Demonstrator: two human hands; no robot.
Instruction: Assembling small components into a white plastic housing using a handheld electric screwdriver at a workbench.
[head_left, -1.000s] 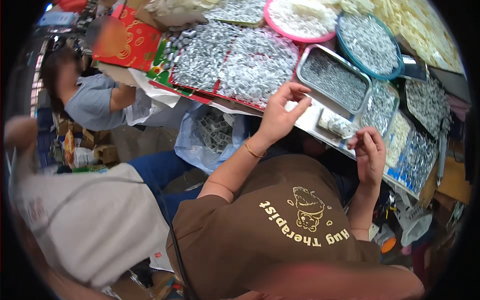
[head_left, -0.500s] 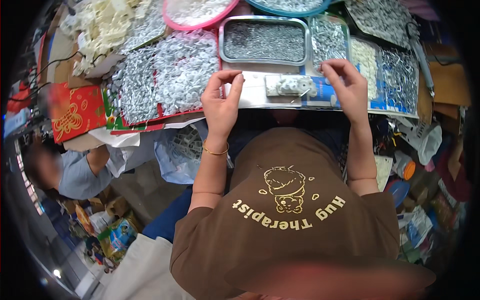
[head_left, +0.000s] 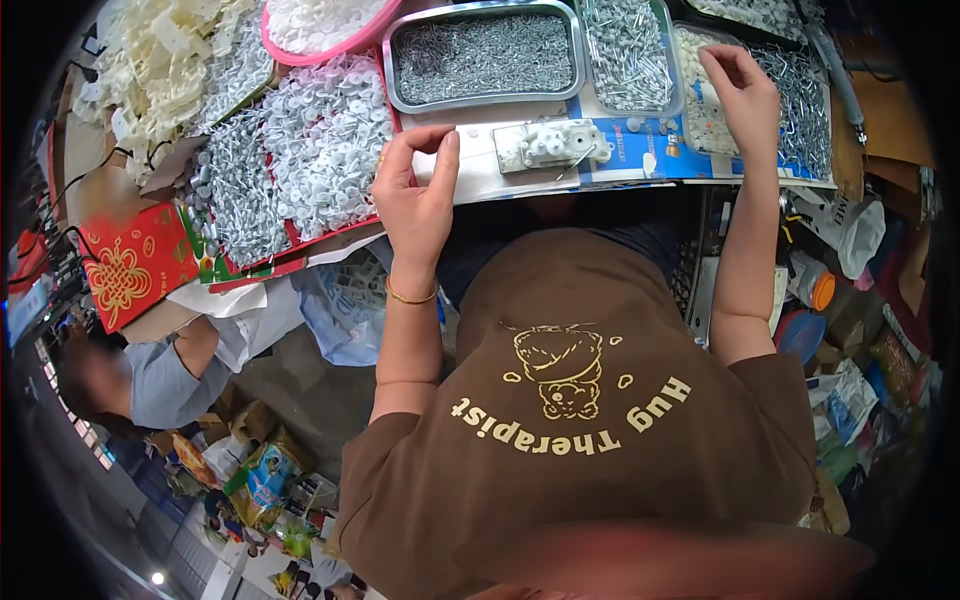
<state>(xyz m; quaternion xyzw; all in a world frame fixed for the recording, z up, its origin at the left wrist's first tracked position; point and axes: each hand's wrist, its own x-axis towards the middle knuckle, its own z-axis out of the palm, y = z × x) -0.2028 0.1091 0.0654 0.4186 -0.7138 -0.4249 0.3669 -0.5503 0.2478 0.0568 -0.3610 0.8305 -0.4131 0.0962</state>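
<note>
My left hand (head_left: 418, 190) is beside the left end of a small white block (head_left: 548, 145), its thumb and forefinger nearly together; anything between them is too small to make out. The block has round knobs on top and a thin metal pin (head_left: 575, 164) slanting off its right front. It rests on a white and blue sheet (head_left: 630, 150). My right hand (head_left: 750, 100) hovers over a clear tray of small cream pieces (head_left: 703, 105), thumb and forefinger pinched. Whatever they hold, if anything, cannot be seen.
A metal tray of small pins (head_left: 485, 55) and a clear tray of nails (head_left: 627, 55) stand behind the block. White round clips (head_left: 325, 145) lie heaped at left, loose metal nails (head_left: 800, 110) at right. A grey-handled tool (head_left: 836, 85) hangs far right. Another person's sleeve (head_left: 175, 375) shows at left.
My right hand has moved right and away from the block, to over the cream pieces. My left hand stays pinched near the block's left end. The whole view has shifted a little.
</note>
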